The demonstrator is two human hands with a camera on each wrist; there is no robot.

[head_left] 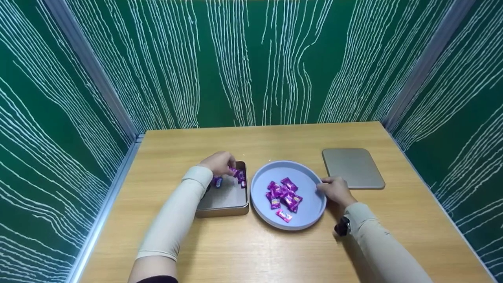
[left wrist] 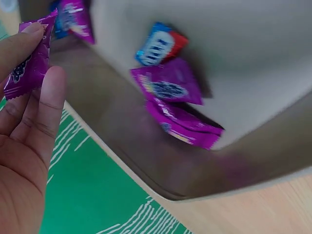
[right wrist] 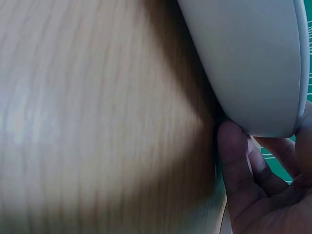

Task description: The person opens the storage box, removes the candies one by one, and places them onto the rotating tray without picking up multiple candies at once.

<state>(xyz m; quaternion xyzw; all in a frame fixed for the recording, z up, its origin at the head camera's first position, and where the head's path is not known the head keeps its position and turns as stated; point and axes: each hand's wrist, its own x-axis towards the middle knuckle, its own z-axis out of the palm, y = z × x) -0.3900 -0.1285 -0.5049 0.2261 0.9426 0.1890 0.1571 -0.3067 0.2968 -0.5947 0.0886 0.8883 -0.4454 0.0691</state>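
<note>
My left hand [head_left: 220,162] is at the far side of an open metal tin [head_left: 222,212]. Between thumb and fingertips it pinches a purple-wrapped candy [left wrist: 39,62], above the tin's wall in the left wrist view. Inside the tin lie more purple candies [left wrist: 170,84] and a blue-and-red one [left wrist: 161,45]. My right hand [head_left: 336,191] grips the right rim of a round, pale blue-grey tray [head_left: 310,214], thumb over the edge and fingers against the outer side [right wrist: 253,63]. A pile of purple candies [head_left: 289,196] and a pinker one [head_left: 284,215] lie in the tray.
A flat metal lid [head_left: 353,168] lies on the wooden table [head_left: 255,255], behind and right of my right hand. Tin and tray stand side by side. Green panels [head_left: 271,63] with white lines enclose the table's back and sides.
</note>
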